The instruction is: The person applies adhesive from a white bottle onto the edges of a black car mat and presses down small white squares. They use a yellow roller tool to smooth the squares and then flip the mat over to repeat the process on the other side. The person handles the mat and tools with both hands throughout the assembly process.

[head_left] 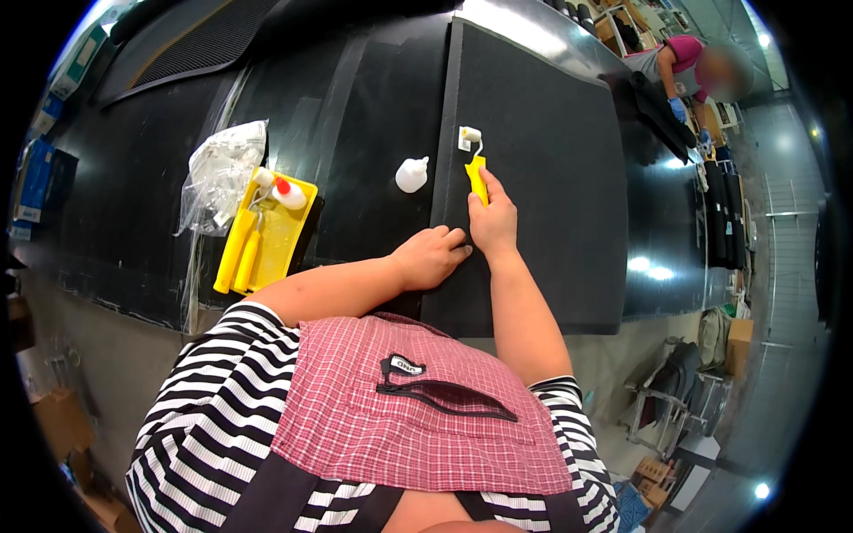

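Observation:
My right hand (pixel 494 217) is closed around the yellow handle of a small paint roller (pixel 478 176). The roller's white head rests near a small white label (pixel 464 139) by the left edge of a large black sheet (pixel 542 178). My left hand (pixel 433 258) lies at that sheet's near left edge, its fingers curled in; anything under them is hidden. A white squeeze bottle (pixel 411 175) with a short spout sits to the left of the sheet.
On the left, a yellow paint tray (pixel 283 235) holds more yellow-handled rollers and a red-capped white bottle (pixel 289 193). Crumpled clear plastic (pixel 224 178) lies beside it. Black ribbed material (pixel 195 49) covers the far left. A co-worker in blue gloves (pixel 678 110) handles dark pieces at the far right.

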Tool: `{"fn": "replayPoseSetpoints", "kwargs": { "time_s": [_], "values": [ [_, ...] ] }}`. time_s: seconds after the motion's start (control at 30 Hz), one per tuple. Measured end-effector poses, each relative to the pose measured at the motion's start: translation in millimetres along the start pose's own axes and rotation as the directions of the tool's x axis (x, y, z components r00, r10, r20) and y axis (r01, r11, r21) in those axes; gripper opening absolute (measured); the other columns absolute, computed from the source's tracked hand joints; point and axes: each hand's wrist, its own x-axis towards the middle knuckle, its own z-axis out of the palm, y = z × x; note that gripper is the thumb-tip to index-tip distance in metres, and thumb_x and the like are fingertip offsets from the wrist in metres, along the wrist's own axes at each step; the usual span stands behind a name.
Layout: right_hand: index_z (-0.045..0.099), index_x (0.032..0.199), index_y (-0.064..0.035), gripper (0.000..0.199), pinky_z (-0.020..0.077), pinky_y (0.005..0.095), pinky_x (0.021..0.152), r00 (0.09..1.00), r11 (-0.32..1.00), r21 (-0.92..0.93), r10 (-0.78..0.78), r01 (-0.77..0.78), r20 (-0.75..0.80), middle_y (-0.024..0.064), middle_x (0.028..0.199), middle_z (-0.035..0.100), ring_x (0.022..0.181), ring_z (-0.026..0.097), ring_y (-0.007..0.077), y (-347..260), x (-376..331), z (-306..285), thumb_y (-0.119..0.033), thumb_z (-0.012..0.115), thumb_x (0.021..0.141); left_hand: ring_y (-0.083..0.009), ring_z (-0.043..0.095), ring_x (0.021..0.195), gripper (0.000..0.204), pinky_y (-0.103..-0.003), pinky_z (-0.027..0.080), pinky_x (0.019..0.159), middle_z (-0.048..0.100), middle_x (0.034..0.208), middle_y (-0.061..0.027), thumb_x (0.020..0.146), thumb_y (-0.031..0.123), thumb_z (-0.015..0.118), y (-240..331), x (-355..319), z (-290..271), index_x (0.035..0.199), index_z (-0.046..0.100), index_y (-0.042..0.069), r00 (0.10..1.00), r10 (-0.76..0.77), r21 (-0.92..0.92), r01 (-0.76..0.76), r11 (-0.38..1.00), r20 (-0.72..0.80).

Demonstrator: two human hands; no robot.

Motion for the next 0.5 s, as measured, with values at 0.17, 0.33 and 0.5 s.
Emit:
{"fn": "replayPoseSetpoints", "kwargs": {
  "time_s": [0.17,0.33,0.5],
  "values": [
    [0.059,0.14,-0.0085,0.047,0.0536,0.0395,0.095,1.0,0.999,-0.031,-0.022,0.023,0.018,0.0196,0.124,0.069,0.11,0.069,0.0363,7.4,6.5,3.8,-0.015,0.062,0.093,-0.0239,0.057,0.084,0.03,-0.035,0.05,0.074,0.058,0.098,-0.0073,0.085,0.011,0.068,-2.7,0.1,-2.9,0.113,0.073,0.006,1.0,0.021,-0.028,-0.021,0.999,-0.008],
    [0.057,0.141,-0.0076,0.049,0.0528,0.0428,0.097,0.998,0.994,-0.103,-0.04,0.045,0.048,0.0213,0.124,0.069,0.111,0.067,0.0392,5.5,7.9,7.2,-0.014,0.06,0.093,-0.0234,0.056,0.082,0.031,-0.035,0.049,0.072,0.058,0.097,-0.0073,0.085,0.01,0.068,-1.9,0.4,-7.4,0.115,0.072,0.005,1.0,-0.001,-0.057,0.001,0.998,0.001],
    [0.056,0.142,-0.0058,0.049,0.0513,0.045,0.099,0.994,0.988,-0.154,0.038,-0.022,0.103,0.0234,0.126,0.067,0.113,0.065,0.041,-14.4,19.6,3.3,-0.012,0.059,0.093,-0.0237,0.056,0.082,0.031,-0.035,0.049,0.071,0.059,0.099,-0.0082,0.086,0.011,0.067,-3.8,1.0,-6.0,0.117,0.072,0.006,1.0,-0.012,-0.079,0.014,0.997,0.021]
  ]
}}
